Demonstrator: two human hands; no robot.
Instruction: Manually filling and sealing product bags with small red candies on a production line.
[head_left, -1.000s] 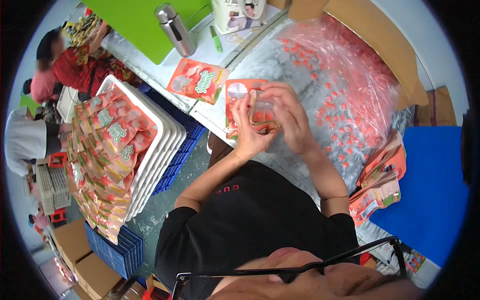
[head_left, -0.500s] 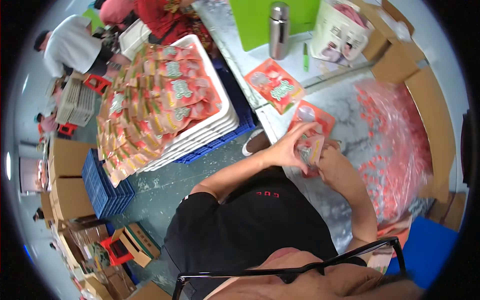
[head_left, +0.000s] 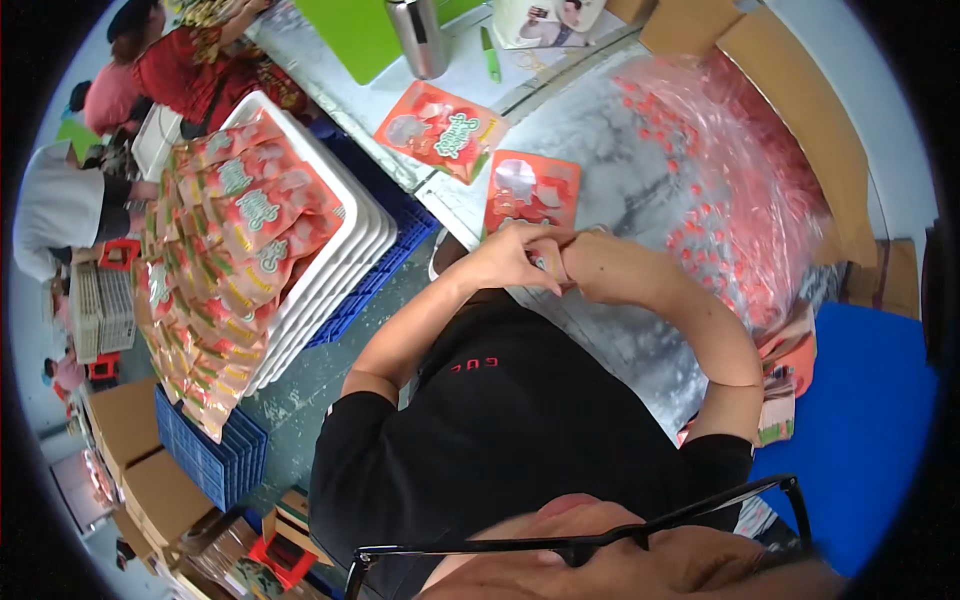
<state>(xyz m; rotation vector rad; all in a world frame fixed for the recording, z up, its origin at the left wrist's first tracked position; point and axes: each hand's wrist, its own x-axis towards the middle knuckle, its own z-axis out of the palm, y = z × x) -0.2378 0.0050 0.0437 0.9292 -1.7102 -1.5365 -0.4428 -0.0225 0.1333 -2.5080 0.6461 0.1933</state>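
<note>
My two hands meet over the near edge of the marble-patterned table (head_left: 625, 330). Between them shows a small part of a red and clear packet (head_left: 549, 262); most of it is hidden by the fingers. My left hand (head_left: 512, 256) closes on its left side, thumb toward me. Fingers curled, my right hand (head_left: 608, 268) presses at its right side. Just beyond the hands lies a flat red printed pouch (head_left: 532, 190), its near end partly covered. A second red pouch (head_left: 440, 130) rests farther left, across a seam in the tabletop.
Small red pieces (head_left: 690, 235) and crumpled clear plastic (head_left: 775, 210) spread at right beside a cardboard wall (head_left: 800, 90). Stacked white trays (head_left: 345, 225) at left hold many filled pouches (head_left: 240, 230). A steel flask (head_left: 418, 40) and green knife-like tool (head_left: 490, 55) are at the back.
The view has swung, shifting the table and trays leftward and down or up in the picture. My hands have drawn closer together, covering more of the packet.
</note>
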